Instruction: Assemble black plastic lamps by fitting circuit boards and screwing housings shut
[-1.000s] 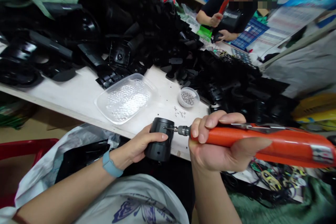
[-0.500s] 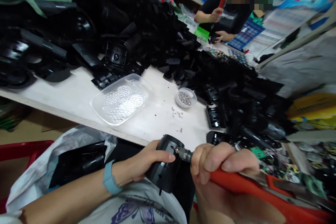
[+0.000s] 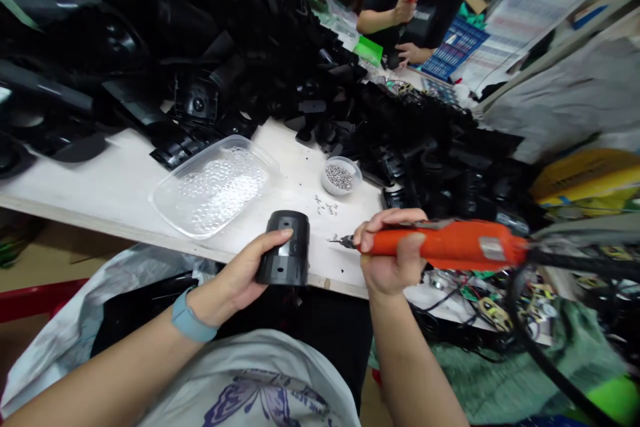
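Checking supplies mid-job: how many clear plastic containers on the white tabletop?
2: the large tub and, to its right, the small cup. The black parts may hide others.

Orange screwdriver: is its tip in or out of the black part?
Out: the orange screwdriver ends short of the black part, with white tabletop showing between them.

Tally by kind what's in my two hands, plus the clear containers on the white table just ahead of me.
Orange screwdriver, in your right hand: 1
Black cylinder, in your left hand: 1
Clear containers, a wide tray and a small round cup: 2
Total: 4
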{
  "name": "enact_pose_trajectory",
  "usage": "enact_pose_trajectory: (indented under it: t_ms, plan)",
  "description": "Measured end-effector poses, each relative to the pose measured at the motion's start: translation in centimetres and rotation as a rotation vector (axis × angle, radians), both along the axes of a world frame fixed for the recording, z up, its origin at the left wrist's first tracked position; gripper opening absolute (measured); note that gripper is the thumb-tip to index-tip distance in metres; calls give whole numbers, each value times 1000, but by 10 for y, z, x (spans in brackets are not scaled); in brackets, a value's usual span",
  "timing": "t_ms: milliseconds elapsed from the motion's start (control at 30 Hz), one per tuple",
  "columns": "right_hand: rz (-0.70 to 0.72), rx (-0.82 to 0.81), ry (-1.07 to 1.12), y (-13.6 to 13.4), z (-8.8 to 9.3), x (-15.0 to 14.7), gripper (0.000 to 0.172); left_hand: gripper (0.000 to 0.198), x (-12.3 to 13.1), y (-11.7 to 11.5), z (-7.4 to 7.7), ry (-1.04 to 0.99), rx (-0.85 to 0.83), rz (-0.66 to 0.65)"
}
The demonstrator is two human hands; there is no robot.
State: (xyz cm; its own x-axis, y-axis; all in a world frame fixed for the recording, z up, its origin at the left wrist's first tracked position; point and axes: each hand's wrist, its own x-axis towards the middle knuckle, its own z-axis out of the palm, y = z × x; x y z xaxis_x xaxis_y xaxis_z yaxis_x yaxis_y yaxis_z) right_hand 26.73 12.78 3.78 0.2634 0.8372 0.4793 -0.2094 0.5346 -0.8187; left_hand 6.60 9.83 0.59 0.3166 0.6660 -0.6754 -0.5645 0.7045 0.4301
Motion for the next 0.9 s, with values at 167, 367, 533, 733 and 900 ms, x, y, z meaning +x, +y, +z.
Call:
enact_pose_trajectory:
  t_ms: [167, 367, 533, 733, 900]
  plan:
    - [-8, -85, -8, 11, -28, -6, 31, 27, -1, 4, -3, -57, -7, 53]
    - [-49, -47, 27, 7, 3, 0, 36, 33, -6, 5, -9, -143, -18, 19]
    - [7, -85, 157, -15, 46, -5, 47, 52, -16, 5, -19, -325, 59, -17]
    - [83, -113, 250, -29, 57, -29, 50, 60, -22, 3, -22, -454, 171, -45]
    - [128, -119, 305, -26, 48, -39, 47, 61, -23, 3, -26, -501, 200, -52]
